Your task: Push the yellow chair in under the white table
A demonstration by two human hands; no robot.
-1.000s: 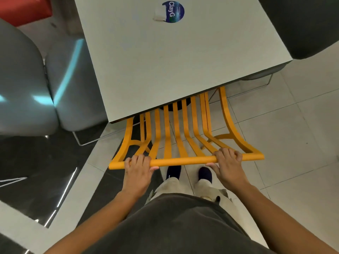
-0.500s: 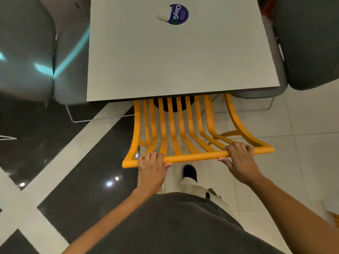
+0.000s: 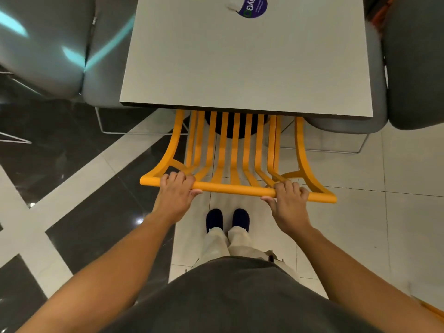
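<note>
Nearest the camera, the left hand and right hand are each wrapped tight around the top rail of the slatted yellow metal chair, one toward each end. The chair's seat is already hidden beneath the near edge of the square white table, only the curved backrest showing. Beyond, a dark round table base stands behind the slats; an uneven shove could likely skew the chair into it or the grey padded chairs alongside.

The chair sits mid-frame, its front under the table above; padded seats flank the table.
</note>
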